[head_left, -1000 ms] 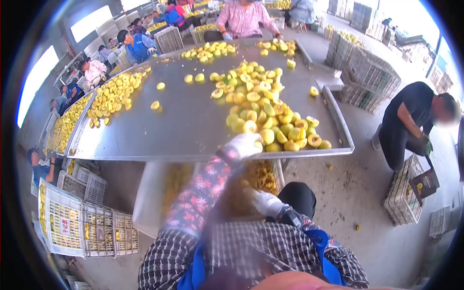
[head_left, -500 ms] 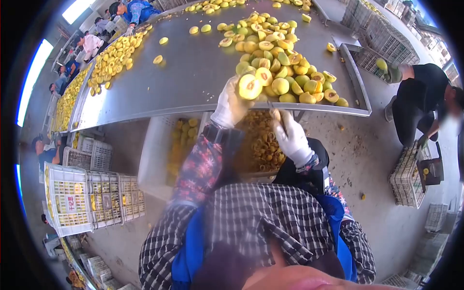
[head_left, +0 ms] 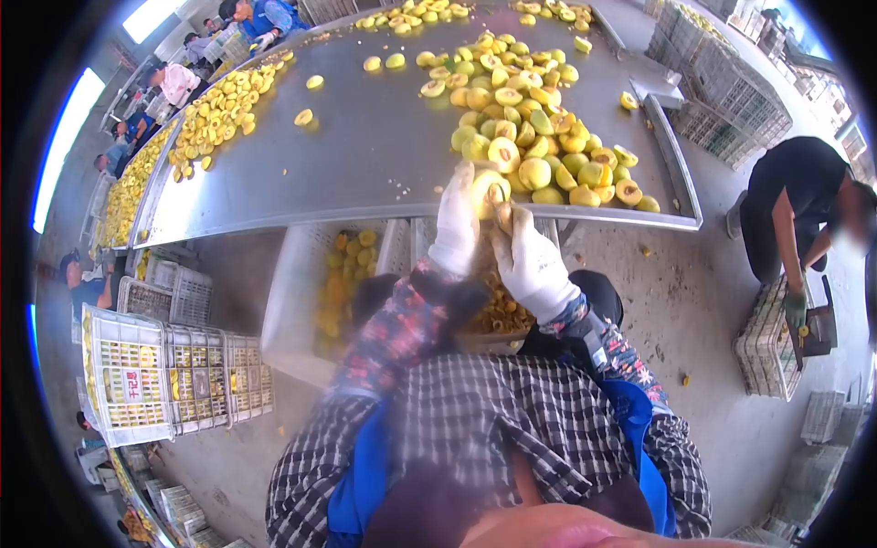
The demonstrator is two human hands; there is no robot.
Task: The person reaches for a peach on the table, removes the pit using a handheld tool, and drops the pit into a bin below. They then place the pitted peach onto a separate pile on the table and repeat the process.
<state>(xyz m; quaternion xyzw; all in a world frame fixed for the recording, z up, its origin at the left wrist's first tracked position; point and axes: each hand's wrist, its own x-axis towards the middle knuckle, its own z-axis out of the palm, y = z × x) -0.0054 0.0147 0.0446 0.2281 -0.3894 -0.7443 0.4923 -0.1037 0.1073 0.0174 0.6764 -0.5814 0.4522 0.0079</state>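
Note:
In a white glove, my left hand (head_left: pixel 454 224) grips a yellow peach half (head_left: pixel 491 190) by its side, cut face toward me, at the table's near edge. My right hand (head_left: pixel 530 267), gloved too, is closed around a small hand tool (head_left: pixel 503 216) with a brownish handle. The tool's tip meets the middle of the cut face; the fingers and the fruit partly hide it. Just beyond my hands lies a heap of peach halves (head_left: pixel 534 172), several showing reddish-brown centres.
The metal table (head_left: pixel 347 155) has a raised rim. Beneath it stand a white crate of fruit (head_left: pixel 297 283) and a container of brownish scraps (head_left: pixel 501 315). Stacked crates (head_left: pixel 132 374) are at left. A co-worker (head_left: pixel 795 201) bends over a crate (head_left: pixel 766 352) at right.
My right hand has moved left and up, bringing the tool onto the peach half. My left hand has shifted slightly down and right. The co-worker's raised arm at right has lowered to the crate.

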